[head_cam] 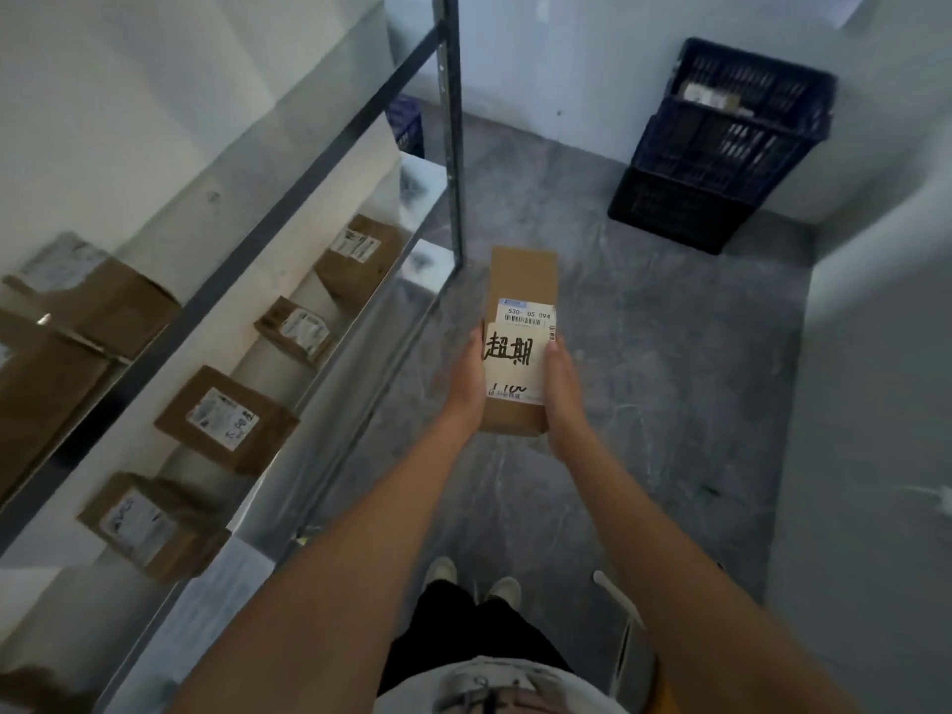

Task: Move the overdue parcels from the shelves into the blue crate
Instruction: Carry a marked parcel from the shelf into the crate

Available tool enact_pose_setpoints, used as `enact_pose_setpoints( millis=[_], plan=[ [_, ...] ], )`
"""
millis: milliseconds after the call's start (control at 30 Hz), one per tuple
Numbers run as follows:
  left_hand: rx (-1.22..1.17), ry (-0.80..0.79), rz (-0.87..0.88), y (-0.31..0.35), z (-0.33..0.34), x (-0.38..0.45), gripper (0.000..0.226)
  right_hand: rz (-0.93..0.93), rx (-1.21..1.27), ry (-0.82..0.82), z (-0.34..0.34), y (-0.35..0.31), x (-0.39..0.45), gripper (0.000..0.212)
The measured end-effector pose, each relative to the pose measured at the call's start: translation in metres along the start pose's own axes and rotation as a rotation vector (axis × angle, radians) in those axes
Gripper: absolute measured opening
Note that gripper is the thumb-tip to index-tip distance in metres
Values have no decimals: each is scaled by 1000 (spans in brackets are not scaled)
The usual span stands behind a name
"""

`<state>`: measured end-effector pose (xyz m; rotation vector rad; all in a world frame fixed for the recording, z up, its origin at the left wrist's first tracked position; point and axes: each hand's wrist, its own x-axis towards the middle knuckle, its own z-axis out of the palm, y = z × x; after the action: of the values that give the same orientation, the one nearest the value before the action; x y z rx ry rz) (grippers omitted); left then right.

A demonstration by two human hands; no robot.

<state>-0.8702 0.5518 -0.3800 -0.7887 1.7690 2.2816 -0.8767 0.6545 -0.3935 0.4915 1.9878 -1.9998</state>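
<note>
A long brown cardboard parcel [521, 280] with a white shipping label and handwritten black characters is held out in front of me above the floor. My left hand [466, 376] grips its left side and my right hand [564, 389] grips its right side. The blue crate [721, 146] stands against the far wall at the upper right, tilted, with a parcel visible inside it. The metal shelves [288, 198] on my left carry several brown labelled parcels [226, 420].
A grey shelf upright [453, 126] stands just left of the held parcel. Grey concrete floor [669, 353] stretches between me and the crate. White walls close in at right and behind the crate. A small blue box [407, 123] sits behind the shelf post.
</note>
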Motion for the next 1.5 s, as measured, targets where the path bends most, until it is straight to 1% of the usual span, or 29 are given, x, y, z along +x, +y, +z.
enact_pose_setpoints(
  millis=[67, 200, 367, 433, 633, 800, 967, 1200, 1367, 1500],
  plan=[
    [17, -39, -16, 6, 18, 20, 43, -2, 24, 33, -10, -9, 19, 39],
    [75, -61, -53, 22, 45, 62, 45, 5, 51, 89, -23, -30, 60, 40],
    [174, -95, -17, 49, 83, 118, 46, -2, 48, 178, -33, -57, 116, 41],
    [183, -133, -22, 61, 99, 138, 47, 5, 77, 215, -40, -69, 137, 41],
    [220, -194, -29, 80, 148, 192, 49, -13, 130, 250, -67, -104, 185, 40],
    [251, -241, -18, 97, 203, 237, 48, -13, 116, 305, -97, -125, 240, 43],
    [287, -290, -37, 116, 275, 292, 50, -19, 172, 311, -144, -163, 309, 40],
    [250, -306, -59, 146, 374, 360, 47, -12, 192, 323, -211, -214, 403, 40],
    [246, -313, -79, 160, 424, 416, 46, -10, 204, 316, -239, -240, 467, 40],
    [224, -306, -103, 172, 465, 478, 42, -6, 206, 331, -257, -264, 528, 40]
  ],
)
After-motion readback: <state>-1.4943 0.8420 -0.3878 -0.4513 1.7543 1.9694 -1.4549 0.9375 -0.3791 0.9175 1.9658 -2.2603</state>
